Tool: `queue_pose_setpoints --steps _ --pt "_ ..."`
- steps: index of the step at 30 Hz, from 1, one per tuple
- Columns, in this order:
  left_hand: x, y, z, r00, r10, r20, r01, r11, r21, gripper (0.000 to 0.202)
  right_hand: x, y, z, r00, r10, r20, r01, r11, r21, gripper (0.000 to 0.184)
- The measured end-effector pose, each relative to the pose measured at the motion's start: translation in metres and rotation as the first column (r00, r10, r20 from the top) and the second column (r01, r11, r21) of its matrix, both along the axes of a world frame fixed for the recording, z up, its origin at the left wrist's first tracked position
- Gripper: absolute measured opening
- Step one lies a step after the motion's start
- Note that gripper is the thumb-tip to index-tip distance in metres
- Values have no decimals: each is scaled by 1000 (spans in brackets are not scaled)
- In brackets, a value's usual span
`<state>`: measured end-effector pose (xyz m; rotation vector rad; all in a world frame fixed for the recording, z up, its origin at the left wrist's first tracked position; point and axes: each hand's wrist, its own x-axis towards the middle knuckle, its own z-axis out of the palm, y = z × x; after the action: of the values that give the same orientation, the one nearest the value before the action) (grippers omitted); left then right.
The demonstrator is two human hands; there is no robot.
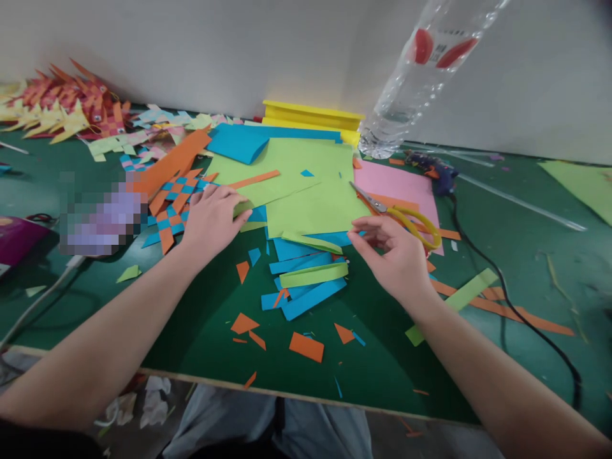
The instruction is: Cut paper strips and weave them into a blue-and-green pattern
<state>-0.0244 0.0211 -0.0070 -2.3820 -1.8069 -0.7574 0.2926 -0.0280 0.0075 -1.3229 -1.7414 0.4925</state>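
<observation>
My left hand (pixel 210 217) rests on the left edge of a light green paper sheet (pixel 306 191), its fingers curled over the sheet's folded corner. My right hand (pixel 394 252) hovers at the sheet's lower right corner with thumb and forefinger pinched near the edge; whether they grip paper I cannot make out. Cut blue and green paper strips (pixel 306 280) lie in a heap between my hands. Yellow-handled scissors (pixel 401 217) lie on a pink sheet (pixel 406 185), just beyond my right hand.
A woven orange-and-blue paper piece (pixel 172 204) lies left of my left hand. Finished paper weavings (pixel 62 108) pile at the far left. A clear plastic bottle (pixel 415 70), a yellow paper stack (pixel 310 118), a glue gun (pixel 437 172) with cord, and orange scraps (pixel 306 346) lie on the green table (pixel 215 338).
</observation>
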Motion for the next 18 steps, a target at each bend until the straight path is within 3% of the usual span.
queue_pose_setpoints --steps 6,12,18 --pt "2 1 8 999 39 -7 -39 995 -87 13 -4 -4 2 996 49 69 -52 998 42 13" --pt "7 2 20 983 127 133 -85 956 -282 14 -3 -5 2 984 81 160 -101 988 121 12" --pt "8 1 23 981 150 123 -116 961 -252 9 -2 -2 0 976 63 208 -104 976 193 13"
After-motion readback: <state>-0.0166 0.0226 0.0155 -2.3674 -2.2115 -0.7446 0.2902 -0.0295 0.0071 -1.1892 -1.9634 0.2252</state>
